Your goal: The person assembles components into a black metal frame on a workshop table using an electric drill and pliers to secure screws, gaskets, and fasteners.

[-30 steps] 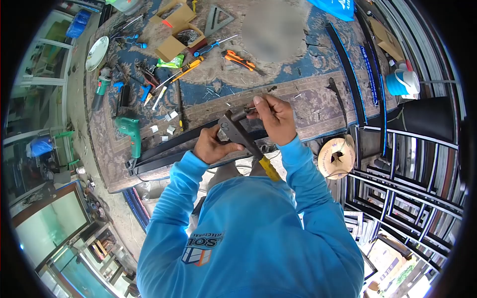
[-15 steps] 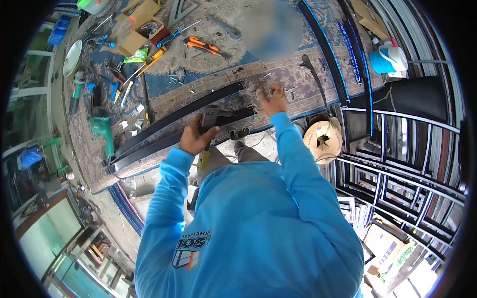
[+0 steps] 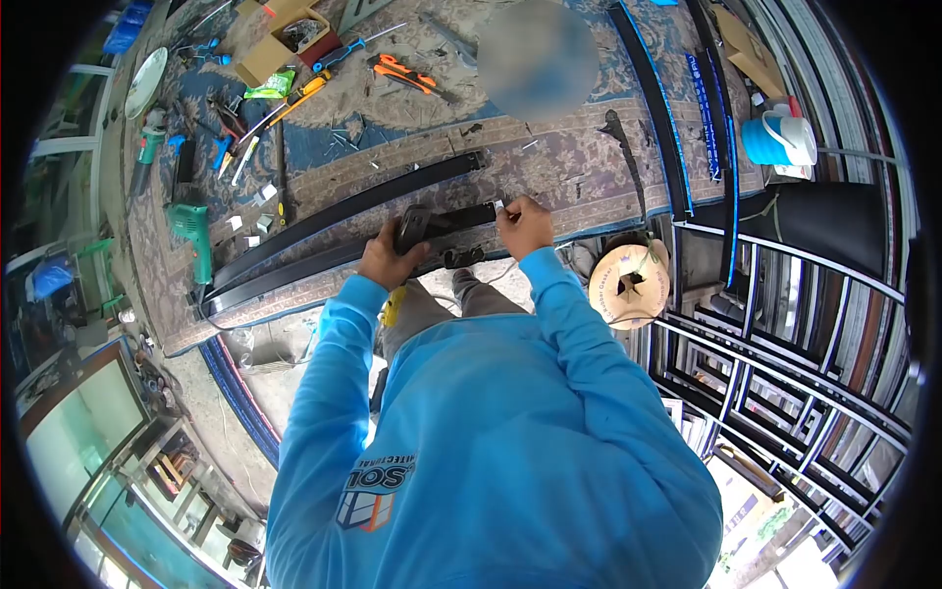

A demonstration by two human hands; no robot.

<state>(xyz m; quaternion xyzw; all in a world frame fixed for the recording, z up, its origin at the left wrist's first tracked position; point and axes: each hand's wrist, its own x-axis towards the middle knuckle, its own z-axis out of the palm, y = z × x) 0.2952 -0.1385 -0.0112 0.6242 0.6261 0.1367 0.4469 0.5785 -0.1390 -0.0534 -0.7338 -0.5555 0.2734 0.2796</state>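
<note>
My left hand (image 3: 381, 261) is wrapped round a dark power drill (image 3: 413, 228) held over the nearer black metal profile (image 3: 324, 263). The drill's front points right along that profile. At the profile's right end, my right hand (image 3: 528, 226) is closed in a pinch. A small whitish piece (image 3: 499, 206) shows at its fingertips; its kind is too small to make out. A second black profile (image 3: 373, 202) lies just beyond, roughly alongside the first. Both rest on the patterned carpet (image 3: 579, 196) covering the work table.
To the left lie a green heat gun (image 3: 192, 232), screwdrivers and small white blocks. Farther back are orange-handled cutters (image 3: 400, 73) and an open cardboard box (image 3: 285, 44). A roll (image 3: 631, 285) stands right of my legs, near a blue-and-white jug (image 3: 775, 139) and stacked frames.
My right hand has come left and down to the nearer profile's end, and its fingers have closed together. My left hand still holds the drill, turned slightly. The whole view has shifted a little.
</note>
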